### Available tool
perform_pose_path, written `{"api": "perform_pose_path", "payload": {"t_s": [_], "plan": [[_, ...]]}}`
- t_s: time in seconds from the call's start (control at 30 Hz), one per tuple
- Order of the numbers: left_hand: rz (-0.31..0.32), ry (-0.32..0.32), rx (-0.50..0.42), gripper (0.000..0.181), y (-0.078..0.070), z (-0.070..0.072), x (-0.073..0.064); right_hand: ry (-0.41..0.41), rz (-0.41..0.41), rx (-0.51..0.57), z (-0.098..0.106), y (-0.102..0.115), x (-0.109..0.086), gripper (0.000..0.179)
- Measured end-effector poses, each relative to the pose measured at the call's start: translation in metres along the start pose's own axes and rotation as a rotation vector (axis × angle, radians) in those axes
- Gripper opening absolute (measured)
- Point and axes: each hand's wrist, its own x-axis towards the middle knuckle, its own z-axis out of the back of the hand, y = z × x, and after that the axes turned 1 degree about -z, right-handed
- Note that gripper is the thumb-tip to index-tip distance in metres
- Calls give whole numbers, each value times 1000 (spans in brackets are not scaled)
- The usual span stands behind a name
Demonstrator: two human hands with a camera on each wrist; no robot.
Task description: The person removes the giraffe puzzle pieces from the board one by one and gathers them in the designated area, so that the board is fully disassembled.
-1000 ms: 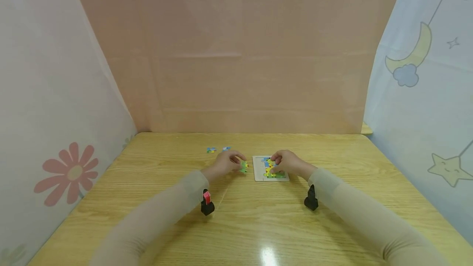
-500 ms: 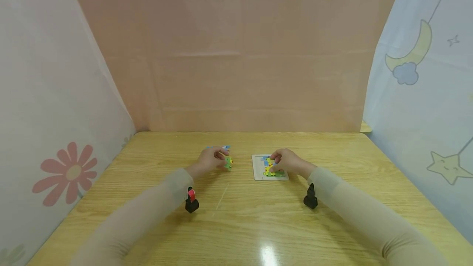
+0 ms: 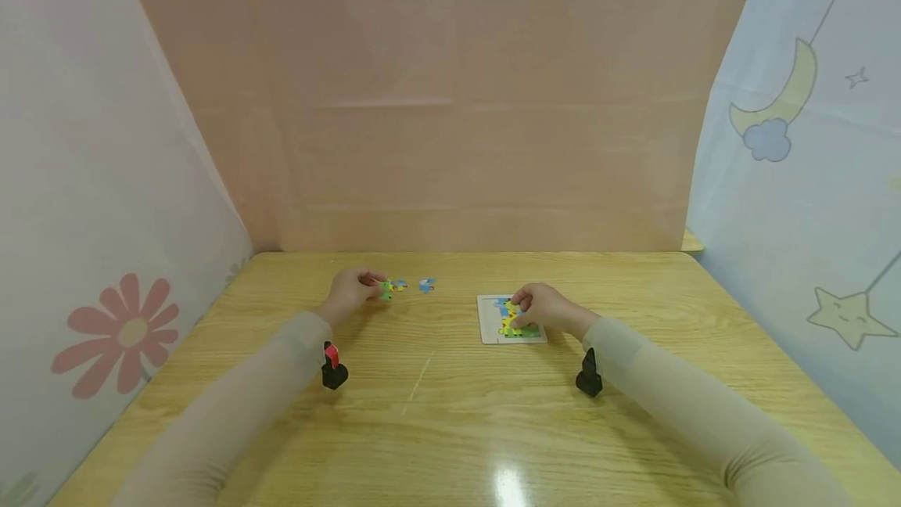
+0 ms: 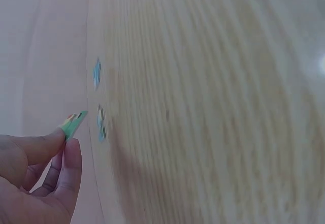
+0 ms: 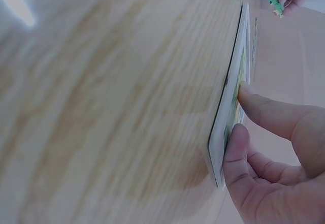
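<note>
Between thumb and fingers my left hand [image 3: 353, 288] pinches a green and yellow jigsaw piece [image 4: 74, 124], held above the table. Just beyond it on the wood lies a blue and yellow jigsaw piece [image 3: 400, 285], and to its right a blue and white one [image 3: 426, 285]. My right hand [image 3: 549, 308] rests its thumb and fingertips on the partly filled puzzle in a pale puzzle tray [image 3: 489, 335]. Yellow, blue and green pieces [image 3: 510, 319] show in that tray, partly covered by the hand. In the right wrist view the thumb and fingers touch the tray's surface.
The wooden table [image 3: 450, 397] ends at a brown cloth backdrop [image 3: 450, 139]. Patterned white curtains stand at both sides. Each wrist carries a small black camera, the left one [image 3: 334, 370] with a red tab.
My left hand has moved left, carrying the green and yellow piece away from the tray, and the two loose pieces are uncovered. The right hand stays at the tray.
</note>
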Motion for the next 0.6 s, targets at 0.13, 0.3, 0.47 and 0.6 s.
{"api": "perform_pose_path", "payload": {"t_s": [0.13, 0.3, 0.47, 0.6], "plan": [[38, -50, -20, 24, 5, 9, 8, -3, -1, -2, 1, 1, -1, 41], [76, -97, -51, 26, 11, 17, 19, -10, -2, -12, 3, 2, -1, 42], [147, -122, -57, 27, 25, 22, 34, -2, -8, 1, 1, -1, 2, 42], [193, -131, -93, 26, 32, 23, 43, 0, -10, 10, 0, 0, 3, 42]]}}
